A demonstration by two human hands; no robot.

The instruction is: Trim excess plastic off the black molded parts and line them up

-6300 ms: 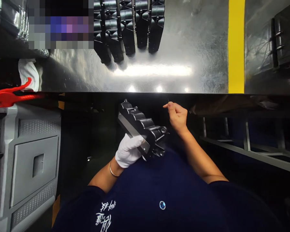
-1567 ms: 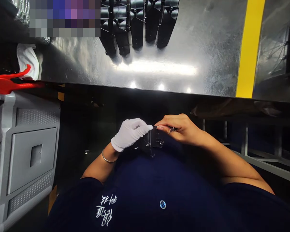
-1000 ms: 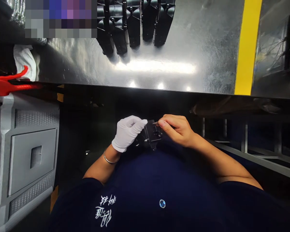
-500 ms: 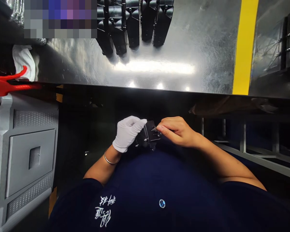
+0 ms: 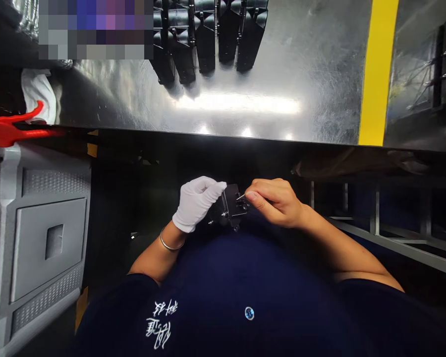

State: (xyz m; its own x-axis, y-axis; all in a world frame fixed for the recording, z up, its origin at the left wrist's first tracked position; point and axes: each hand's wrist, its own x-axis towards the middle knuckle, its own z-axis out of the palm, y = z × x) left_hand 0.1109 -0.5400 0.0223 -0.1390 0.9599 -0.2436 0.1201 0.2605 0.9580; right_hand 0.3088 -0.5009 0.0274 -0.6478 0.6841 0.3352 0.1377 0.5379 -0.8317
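My left hand (image 5: 198, 202), in a white glove, is closed around the left side of a black part (image 5: 231, 201) with small shiny pins along its edges. The part is held in front of my body, below the table edge. My bare right hand (image 5: 277, 201) pinches a thin metal pin-like piece (image 5: 241, 197) between thumb and forefinger. Its tip points left and reaches over the face of the black part; whether it touches is too small to tell. The dark background hides the part's lower outline.
A metal table (image 5: 319, 89) spans the top, with a yellow stripe (image 5: 373, 74) at right. Several black housings (image 5: 206, 44) stand on it. To the left are a red-handled tool (image 5: 7, 131), a white cloth (image 5: 40, 96) and a grey plastic case (image 5: 48, 248). A metal frame (image 5: 377, 213) lies at right.
My right hand has shifted slightly right, away from the black part, and more of the thin metal piece shows. My left hand stays almost still.
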